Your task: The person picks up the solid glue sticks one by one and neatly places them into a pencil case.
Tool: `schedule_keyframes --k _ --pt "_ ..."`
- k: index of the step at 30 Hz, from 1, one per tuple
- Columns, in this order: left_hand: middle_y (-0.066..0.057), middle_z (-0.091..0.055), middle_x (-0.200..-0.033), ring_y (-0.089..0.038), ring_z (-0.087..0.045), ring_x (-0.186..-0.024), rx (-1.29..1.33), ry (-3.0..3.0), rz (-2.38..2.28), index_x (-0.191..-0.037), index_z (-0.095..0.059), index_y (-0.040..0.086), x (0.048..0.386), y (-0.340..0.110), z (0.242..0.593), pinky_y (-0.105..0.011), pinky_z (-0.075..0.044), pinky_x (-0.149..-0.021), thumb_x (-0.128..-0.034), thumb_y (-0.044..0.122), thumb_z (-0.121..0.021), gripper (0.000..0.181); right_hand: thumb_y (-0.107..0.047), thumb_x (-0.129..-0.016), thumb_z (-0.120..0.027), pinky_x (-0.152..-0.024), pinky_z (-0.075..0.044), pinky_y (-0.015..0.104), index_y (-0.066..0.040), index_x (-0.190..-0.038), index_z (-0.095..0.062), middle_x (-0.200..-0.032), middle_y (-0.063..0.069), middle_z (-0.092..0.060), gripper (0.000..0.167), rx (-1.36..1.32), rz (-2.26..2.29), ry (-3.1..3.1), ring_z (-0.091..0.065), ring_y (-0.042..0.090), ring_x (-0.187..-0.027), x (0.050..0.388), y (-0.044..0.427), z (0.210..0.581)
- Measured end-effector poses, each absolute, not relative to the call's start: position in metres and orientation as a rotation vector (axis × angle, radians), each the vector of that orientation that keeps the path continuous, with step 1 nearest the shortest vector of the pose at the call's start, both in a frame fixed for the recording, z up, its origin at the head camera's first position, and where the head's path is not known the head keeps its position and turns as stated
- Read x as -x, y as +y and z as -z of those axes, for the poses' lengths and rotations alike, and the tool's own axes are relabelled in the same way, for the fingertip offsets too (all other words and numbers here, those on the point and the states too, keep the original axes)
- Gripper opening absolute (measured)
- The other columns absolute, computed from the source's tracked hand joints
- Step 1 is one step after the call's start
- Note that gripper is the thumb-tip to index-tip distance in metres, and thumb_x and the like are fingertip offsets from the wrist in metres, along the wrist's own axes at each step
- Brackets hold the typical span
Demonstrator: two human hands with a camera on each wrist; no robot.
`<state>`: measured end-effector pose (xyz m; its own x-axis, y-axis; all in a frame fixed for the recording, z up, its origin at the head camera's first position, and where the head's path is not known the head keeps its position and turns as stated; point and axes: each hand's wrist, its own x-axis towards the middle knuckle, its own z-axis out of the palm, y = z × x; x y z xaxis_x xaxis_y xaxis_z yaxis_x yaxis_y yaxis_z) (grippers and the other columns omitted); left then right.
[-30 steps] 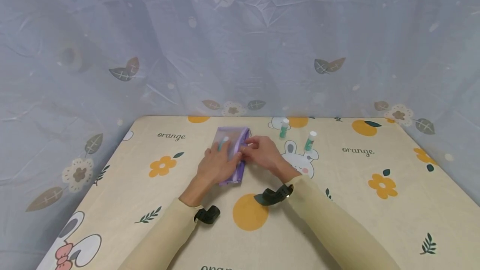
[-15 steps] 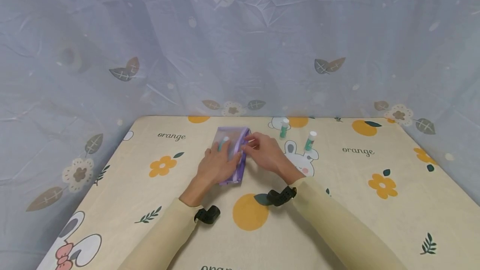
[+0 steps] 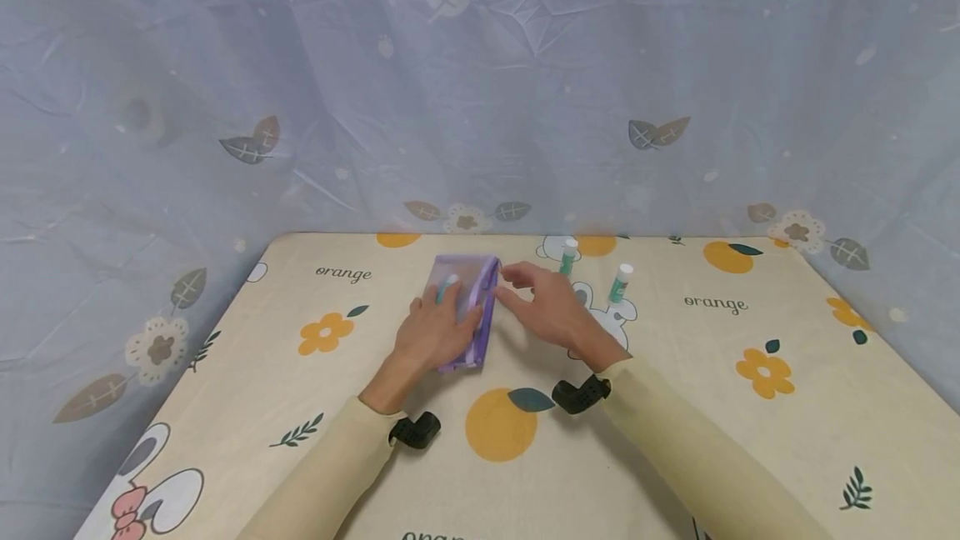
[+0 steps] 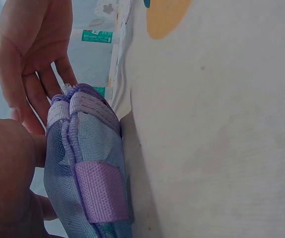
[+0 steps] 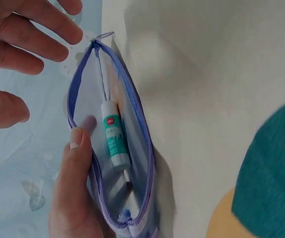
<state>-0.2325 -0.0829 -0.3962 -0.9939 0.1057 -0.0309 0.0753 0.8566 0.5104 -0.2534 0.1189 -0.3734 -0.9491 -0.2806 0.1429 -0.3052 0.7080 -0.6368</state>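
Observation:
A purple-edged mesh zip pouch (image 3: 459,273) lies on the table under my left hand (image 3: 437,333). My left thumb grips the rim of its mouth, with the fingers spread over the upper mesh side. Seen from the right wrist, the pouch's mouth (image 5: 149,148) gapes, and a green-and-white glue stick (image 5: 115,136) lies inside. My right hand (image 3: 551,304) is just right of the mouth, apart from it, fingers loosely bent and holding nothing. In the left wrist view, that right hand (image 4: 35,47) shows beyond the pouch's end.
Two more glue sticks stand upright right of the pouch: one glue stick (image 3: 568,257) behind my right hand, another glue stick (image 3: 621,283) farther right. A patterned cloth (image 3: 675,457) covers the table, and a pale curtain (image 3: 480,90) hangs behind.
My right hand has drawn back to the right, away from the pouch's edge, and its fingers have loosened. The left hand and the pouch have stayed in place.

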Motion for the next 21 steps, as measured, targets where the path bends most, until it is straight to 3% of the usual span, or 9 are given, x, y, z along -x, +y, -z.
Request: schedule_keyframes --k 13,21 --pt "-0.026 -0.034 -0.169 -0.051 -0.043 -0.146 -0.145 2.962 -0.822 -0.165 -0.037 0.015 0.233 -0.083 0.397 -0.065 -0.044 -0.112 -0.1080 0.053 -0.046 0.069 -0.050 -0.105 -0.060 -0.119 -0.044 0.057 -0.019 -0.149 -0.060 -0.154 0.009 -0.061 0.054 -0.509 -0.944 -2.879 -0.055 0.036 -0.145 0.251 0.136 0.370" --pt "-0.026 -0.030 -0.171 -0.052 -0.038 -0.151 -0.144 2.958 -0.821 -0.166 -0.036 0.015 0.233 -0.083 0.397 -0.066 -0.041 -0.116 -0.1080 0.055 -0.045 0.071 -0.046 -0.105 -0.062 -0.125 -0.039 0.053 -0.017 -0.149 -0.060 -0.157 0.006 -0.058 0.053 -0.574 -0.872 -2.850 -0.049 0.031 -0.152 0.250 0.143 0.367"
